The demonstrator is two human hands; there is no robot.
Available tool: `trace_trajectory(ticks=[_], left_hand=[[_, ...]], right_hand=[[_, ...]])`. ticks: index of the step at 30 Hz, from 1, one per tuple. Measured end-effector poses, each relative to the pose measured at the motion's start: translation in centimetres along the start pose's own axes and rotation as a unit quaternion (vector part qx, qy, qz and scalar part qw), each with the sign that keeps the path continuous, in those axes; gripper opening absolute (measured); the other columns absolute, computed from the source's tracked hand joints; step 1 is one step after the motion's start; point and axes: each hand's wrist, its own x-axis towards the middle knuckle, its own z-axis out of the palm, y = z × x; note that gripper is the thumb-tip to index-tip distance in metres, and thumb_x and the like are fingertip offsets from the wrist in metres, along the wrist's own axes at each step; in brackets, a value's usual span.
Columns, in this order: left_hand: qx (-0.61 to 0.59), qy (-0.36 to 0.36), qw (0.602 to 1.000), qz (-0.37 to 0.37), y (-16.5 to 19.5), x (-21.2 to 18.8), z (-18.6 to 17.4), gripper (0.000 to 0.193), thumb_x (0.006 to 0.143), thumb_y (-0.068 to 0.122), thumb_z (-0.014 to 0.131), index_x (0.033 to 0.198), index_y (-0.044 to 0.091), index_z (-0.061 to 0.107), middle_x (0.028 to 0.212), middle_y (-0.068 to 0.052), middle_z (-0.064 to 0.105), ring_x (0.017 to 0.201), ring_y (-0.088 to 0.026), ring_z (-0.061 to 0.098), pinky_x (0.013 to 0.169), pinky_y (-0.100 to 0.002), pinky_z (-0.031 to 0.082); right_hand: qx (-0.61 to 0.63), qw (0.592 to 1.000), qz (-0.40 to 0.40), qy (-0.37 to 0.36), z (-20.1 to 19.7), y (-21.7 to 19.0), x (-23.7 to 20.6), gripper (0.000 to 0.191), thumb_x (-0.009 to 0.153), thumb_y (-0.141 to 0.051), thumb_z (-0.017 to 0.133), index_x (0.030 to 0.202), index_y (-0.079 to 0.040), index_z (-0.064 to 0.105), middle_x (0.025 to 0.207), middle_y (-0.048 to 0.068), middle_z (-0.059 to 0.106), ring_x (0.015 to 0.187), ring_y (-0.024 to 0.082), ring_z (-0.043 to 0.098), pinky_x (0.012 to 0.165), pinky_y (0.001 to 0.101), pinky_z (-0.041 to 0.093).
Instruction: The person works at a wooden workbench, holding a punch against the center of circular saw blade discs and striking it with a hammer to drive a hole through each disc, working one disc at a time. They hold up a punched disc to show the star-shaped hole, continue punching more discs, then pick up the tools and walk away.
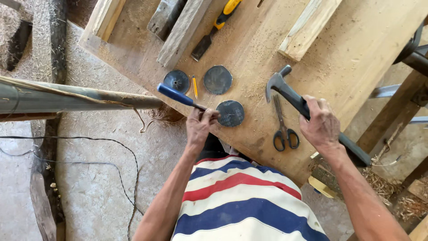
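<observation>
1. Your left hand (199,126) is gripping a blue-handled tool with a thin dark metal shaft (179,96), fingers clenched around the shaft near its working end; the blue handle is sticking up and away to your left.
2. The shaft's tip is sitting at the left rim of a dark round metal disc (231,113) lying flat near the front edge of the sawdust-covered wooden workbench (356,49); you can't tell if the tip is touching it, your fingers are hiding that.
3. Your right hand (320,127) is clenching the black handle of a claw hammer with a grey steel head (285,91); the head is pointing up and left, hovering over or resting on the bench, cannot tell which.
4. A second dark round disc (217,79) is lying flat further back, and a third dark disc with a raised centre (176,81) is lying to its left.
5. A short yellow pencil (195,86) is lying between those two discs.
6. Black-handled scissors (282,129) are lying closed on the bench, between your hands, just below the hammer head.
7. A yellow-and-black-handled chisel (217,24) is lying at the back, beside a grey weathered wooden plank (183,33).
8. A pale wood block (307,29) is lying at the back right.
9. A long dark pole (76,98) is reaching in from the left, its end near the bench edge.
</observation>
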Motion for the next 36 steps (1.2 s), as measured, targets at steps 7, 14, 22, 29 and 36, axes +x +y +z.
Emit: trace_trajectory(ticks=[7,14,22,29,36], left_hand=[[0.226,0.079,0.967,0.084,5.2,1.1,-8.0,0.014,0.103,0.016,0.062,0.098,0.003,0.062,0.082,-0.009,0.073,0.068,-0.014,0.07,0.056,-0.03,0.059],[0.439,0.127,0.882,0.116,9.4,11.2,-15.9,0.019,0.102,0.02,0.066,0.096,0.003,0.065,0.078,-0.015,0.072,0.067,-0.028,0.069,0.061,-0.044,0.053],[0.532,0.102,0.824,0.166,10.1,17.7,-18.3,0.021,0.099,0.023,0.07,0.096,0.002,0.066,0.091,-0.024,0.07,0.087,-0.044,0.068,0.078,-0.053,0.05],[0.502,0.082,0.848,0.147,11.3,16.1,-17.8,0.029,0.095,0.019,0.069,0.116,0.001,0.06,0.1,-0.019,0.066,0.089,-0.035,0.066,0.077,-0.048,0.051],[0.329,-0.003,0.908,0.257,12.3,7.3,-11.3,0.014,0.098,0.008,0.064,0.108,0.0,0.059,0.102,-0.012,0.056,0.088,-0.02,0.056,0.078,-0.036,0.052]], right_hand=[[-0.077,0.997,-0.013,0.009,1.9,1.2,-0.3,0.055,0.087,-0.019,0.076,0.139,-0.008,0.06,0.113,0.023,0.06,0.108,0.039,0.058,0.093,0.0504,0.052],[0.069,0.992,0.022,-0.101,5.7,-12.1,0.2,0.078,0.087,-0.045,0.075,0.144,0.003,0.051,0.129,0.024,0.056,0.114,0.035,0.059,0.085,0.047,0.056],[0.375,0.863,0.31,-0.133,9.9,-16.0,0.9,0.044,0.09,-0.026,0.073,0.129,-0.005,0.068,0.114,0.012,0.074,0.103,0.024,0.071,0.091,0.0396,0.06],[0.688,0.628,0.359,-0.056,7.5,-16.8,-1.3,0.027,0.1,-0.01,0.057,0.125,-0.001,0.064,0.117,0.006,0.071,0.103,0.016,0.068,0.089,0.0361,0.058],[0.705,0.616,0.349,-0.035,4.8,-18.9,0.0,0.032,0.099,-0.009,0.06,0.129,0.0,0.062,0.118,0.008,0.071,0.103,0.017,0.068,0.087,0.0353,0.058]])
